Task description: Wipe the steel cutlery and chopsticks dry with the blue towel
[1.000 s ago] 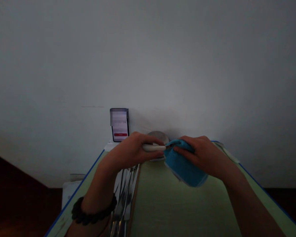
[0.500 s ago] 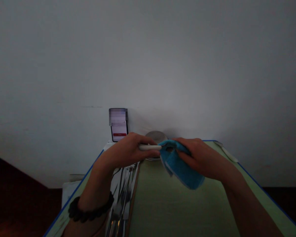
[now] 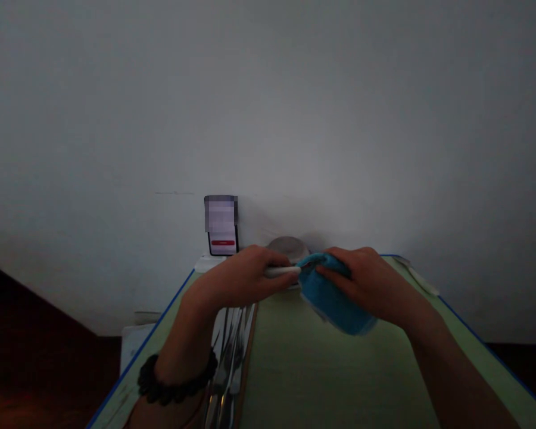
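Note:
My left hand (image 3: pixel 245 277) is closed around the white handle (image 3: pixel 283 271) of a utensil, held level above the table. The utensil's other end disappears into a blue cloth (image 3: pixel 337 304), so its kind cannot be made out. Pinched between thumb and fingers, the cloth is in my right hand (image 3: pixel 366 277), folded over that end and hanging down. Below my left forearm lie several metal pieces of cutlery (image 3: pixel 227 363), forks among them, in a row on a white surface.
A phone (image 3: pixel 223 238) leans upright against the wall. Behind my hands stands a round greyish dish or lid (image 3: pixel 288 246), partly covered. The green tabletop (image 3: pixel 339 375) has a blue edge, and a pale flat strip (image 3: pixel 417 279) lies at its far right.
The view has shifted slightly, so everything sits a little further right. The cloth has closed more over the utensil's end; a dark opening in its folds no longer shows.

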Demonstrator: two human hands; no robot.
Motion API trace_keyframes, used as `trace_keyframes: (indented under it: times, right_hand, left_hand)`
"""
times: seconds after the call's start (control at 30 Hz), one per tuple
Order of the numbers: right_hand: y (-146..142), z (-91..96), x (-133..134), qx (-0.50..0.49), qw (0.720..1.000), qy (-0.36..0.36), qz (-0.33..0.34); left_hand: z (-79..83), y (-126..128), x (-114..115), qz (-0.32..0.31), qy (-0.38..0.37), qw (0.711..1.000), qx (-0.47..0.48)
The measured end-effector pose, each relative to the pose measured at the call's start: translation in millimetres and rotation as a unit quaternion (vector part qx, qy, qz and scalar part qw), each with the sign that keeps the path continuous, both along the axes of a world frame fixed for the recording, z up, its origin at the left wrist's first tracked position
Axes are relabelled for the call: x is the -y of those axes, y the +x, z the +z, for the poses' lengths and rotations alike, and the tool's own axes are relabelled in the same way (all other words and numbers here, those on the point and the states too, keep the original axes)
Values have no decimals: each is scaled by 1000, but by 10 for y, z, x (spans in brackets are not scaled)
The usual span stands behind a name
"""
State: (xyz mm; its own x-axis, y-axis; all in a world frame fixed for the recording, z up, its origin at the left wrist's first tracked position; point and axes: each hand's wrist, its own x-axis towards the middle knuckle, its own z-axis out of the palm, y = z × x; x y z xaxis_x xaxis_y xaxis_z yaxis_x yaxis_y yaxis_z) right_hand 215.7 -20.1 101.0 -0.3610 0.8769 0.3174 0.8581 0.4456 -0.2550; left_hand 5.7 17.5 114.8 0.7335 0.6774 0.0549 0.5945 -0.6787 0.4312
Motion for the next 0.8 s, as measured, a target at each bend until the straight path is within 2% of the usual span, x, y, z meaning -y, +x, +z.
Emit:
trace_keyframes:
  times: [0.8]
  right_hand:
    - [56, -13, -15, 14, 999, -10, -28]
  left_hand:
    - [-22, -36, -21, 23, -25, 999, -2]
